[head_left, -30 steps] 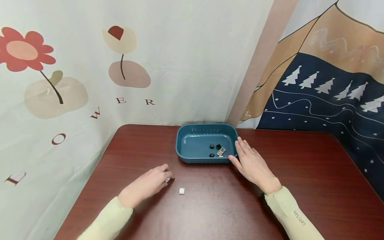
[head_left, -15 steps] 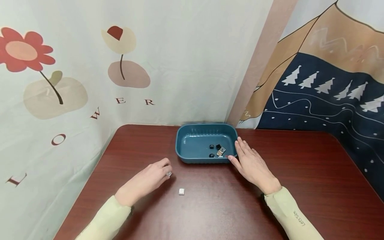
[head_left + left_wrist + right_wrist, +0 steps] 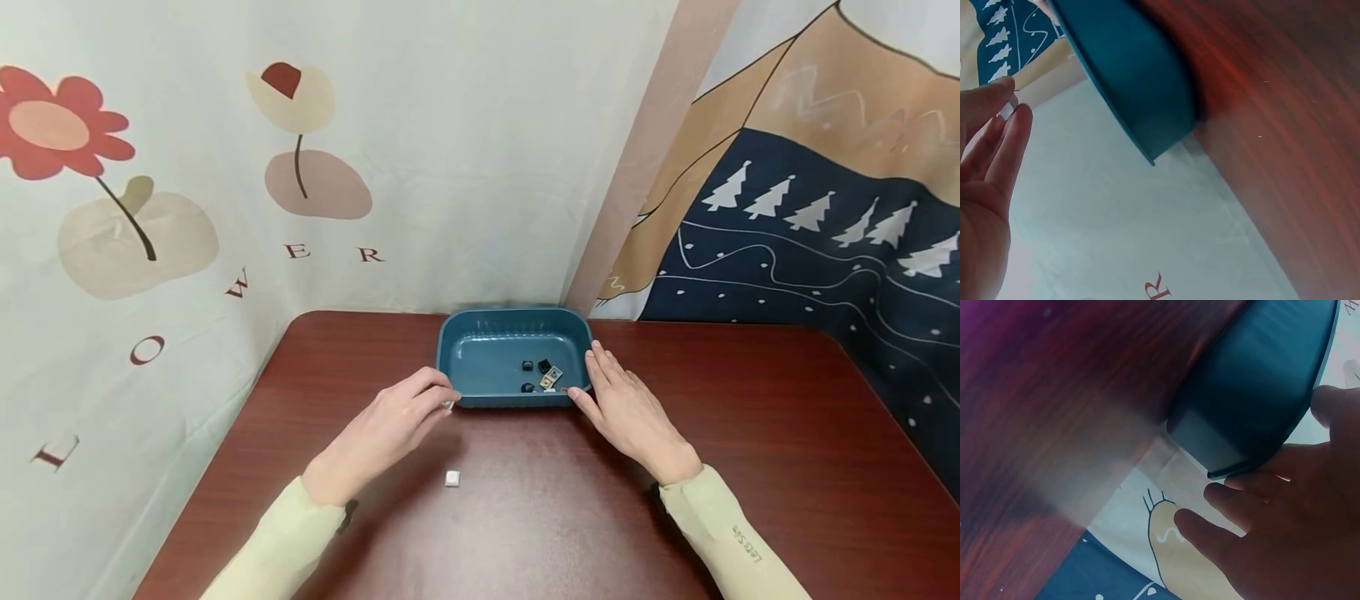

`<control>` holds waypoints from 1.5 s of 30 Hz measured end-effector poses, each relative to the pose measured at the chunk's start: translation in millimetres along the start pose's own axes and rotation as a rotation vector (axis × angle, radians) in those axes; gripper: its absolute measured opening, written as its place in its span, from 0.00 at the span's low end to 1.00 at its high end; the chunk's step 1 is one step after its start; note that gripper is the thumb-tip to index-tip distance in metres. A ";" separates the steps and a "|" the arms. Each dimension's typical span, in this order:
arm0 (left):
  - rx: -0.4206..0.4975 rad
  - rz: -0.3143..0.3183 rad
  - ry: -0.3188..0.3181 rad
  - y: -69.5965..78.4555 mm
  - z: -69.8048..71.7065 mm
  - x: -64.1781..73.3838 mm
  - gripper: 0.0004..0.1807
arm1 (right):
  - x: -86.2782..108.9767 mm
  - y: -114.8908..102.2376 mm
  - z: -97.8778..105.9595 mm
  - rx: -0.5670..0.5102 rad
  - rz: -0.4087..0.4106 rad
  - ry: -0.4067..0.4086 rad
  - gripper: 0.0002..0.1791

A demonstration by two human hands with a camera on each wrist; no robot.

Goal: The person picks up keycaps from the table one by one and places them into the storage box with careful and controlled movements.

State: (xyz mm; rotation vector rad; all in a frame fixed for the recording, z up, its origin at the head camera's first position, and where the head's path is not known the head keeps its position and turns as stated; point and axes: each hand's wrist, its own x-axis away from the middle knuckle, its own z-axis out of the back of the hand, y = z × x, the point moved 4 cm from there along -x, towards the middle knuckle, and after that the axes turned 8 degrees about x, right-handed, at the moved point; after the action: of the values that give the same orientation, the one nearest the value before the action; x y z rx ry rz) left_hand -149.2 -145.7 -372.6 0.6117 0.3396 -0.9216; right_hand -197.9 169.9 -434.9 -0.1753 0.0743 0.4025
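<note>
My left hand (image 3: 390, 421) pinches a small white keycap (image 3: 1008, 109) between thumb and fingertips, at the front left corner of a blue-green plastic basin (image 3: 480, 385). In the left wrist view the keycap shows above the basin's rim, apart from it. With fingers straight, my right hand (image 3: 630, 408) rests against the basin's right end, its thumb at the front rim. Several small keycap-like pieces (image 3: 551, 377), black, grey and tan, lie in the right part of the basin. Another white keycap (image 3: 452, 479) sits on the table in front of the basin.
The basin stands near the back edge of a dark red wood-grain table (image 3: 570, 517). Behind the table hangs a printed curtain (image 3: 450, 167) with flowers, letters and trees.
The left hand has lifted the white keycap and carried it forward and right, from the table to the basin's front left corner. The right hand stays in place.
</note>
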 end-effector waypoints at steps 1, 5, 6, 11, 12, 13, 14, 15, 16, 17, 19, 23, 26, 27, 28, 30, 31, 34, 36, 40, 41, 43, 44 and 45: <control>0.003 0.004 0.013 0.2 0.6 -2.1 0.15 | 0.0 0.0 -0.2 0.003 -0.001 -0.001 0.42; -0.007 0.003 0.064 -1.1 1.1 -10.7 0.15 | 0.9 -0.4 0.2 0.007 0.010 0.022 0.41; -0.013 -0.002 0.075 -2.0 0.7 -13.0 0.14 | 1.1 -0.5 0.4 0.007 0.013 0.031 0.41; -0.018 -0.011 0.124 -12.6 -5.7 -23.7 0.15 | 1.8 -0.7 0.7 0.006 0.012 0.036 0.41; -0.021 -0.003 0.127 -15.4 -7.4 -25.4 0.15 | 1.6 -0.7 0.5 0.006 0.011 0.033 0.41; -0.021 0.007 0.130 -18.0 -9.0 -26.9 0.15 | 1.5 -0.8 0.6 0.005 0.009 0.029 0.41; -0.020 0.018 0.130 -20.5 -10.6 -28.1 0.15 | 1.3 -0.8 0.7 0.005 0.010 0.028 0.41; -0.019 0.028 0.130 -22.6 -12.0 -29.1 0.15 | 1.1 -1.0 0.9 0.004 0.012 0.028 0.41; -0.017 0.037 0.128 -24.5 -13.4 -30.1 0.15 | 0.7 -1.2 1.0 0.004 0.014 0.027 0.42; -0.011 0.047 0.124 -25.6 -14.5 -31.3 0.14 | 0.4 -1.2 1.3 0.004 0.013 0.026 0.42; -0.011 0.073 0.114 -27.7 -17.0 -34.3 0.13 | -0.1 -0.9 2.1 0.003 0.009 0.022 0.42; -0.025 0.175 0.077 -32.2 -22.6 -42.1 0.11 | -1.0 -0.2 3.1 -0.004 0.001 0.002 0.42; -0.045 0.271 0.030 -36.6 -28.0 -47.6 0.10 | -1.3 -0.3 3.2 -0.012 -0.003 -0.011 0.42; -0.047 0.297 0.015 -38.3 -30.0 -49.2 0.10 | -1.4 -0.5 3.1 -0.014 -0.004 -0.014 0.42; -0.051 0.321 -0.001 -40.0 -32.2 -50.7 0.10 | -1.4 -0.7 3.1 -0.015 -0.005 -0.017 0.42; -0.047 0.362 -0.034 -43.1 -36.7 -53.1 0.09 | -1.5 -0.8 2.6 -0.018 -0.007 -0.021 0.42; -0.047 0.376 -0.049 -45.1 -39.3 -54.1 0.09 | -1.6 -0.7 2.4 -0.021 -0.008 -0.022 0.42; -0.043 0.409 -0.084 -49.7 -46.0 -56.9 0.08 | -2.0 -0.6 1.7 -0.031 -0.009 -0.025 0.42; -0.049 0.416 -0.096 -51.8 -49.3 -58.3 0.08 | -2.3 -0.5 1.2 -0.035 -0.009 -0.027 0.43; -0.064 0.425 -0.105 -54.2 -53.2 -60.2 0.08 | -2.8 0.0 0.7 -0.041 -0.006 -0.027 0.43; -0.069 0.429 -0.107 -54.7 -54.0 -60.3 0.09 | -2.9 0.2 0.6 -0.040 -0.004 -0.025 0.43; -0.074 0.445 -0.107 -55.5 -55.1 -60.3 0.11 | -3.0 0.6 0.4 -0.041 -0.003 -0.022 0.43; -0.084 0.453 -0.104 -55.7 -55.3 -60.1 0.13 | -3.0 0.7 0.4 -0.043 -0.002 -0.022 0.43; -0.097 0.458 -0.100 -55.5 -55.1 -59.8 0.14 | -2.9 0.8 0.4 -0.044 -0.002 -0.021 0.43</control>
State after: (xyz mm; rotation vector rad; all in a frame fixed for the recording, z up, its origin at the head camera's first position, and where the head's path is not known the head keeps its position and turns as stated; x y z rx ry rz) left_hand -229.8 -98.5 -403.7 0.5226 0.1426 -0.4909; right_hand -200.9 169.6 -434.4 -0.2145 0.0441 0.4037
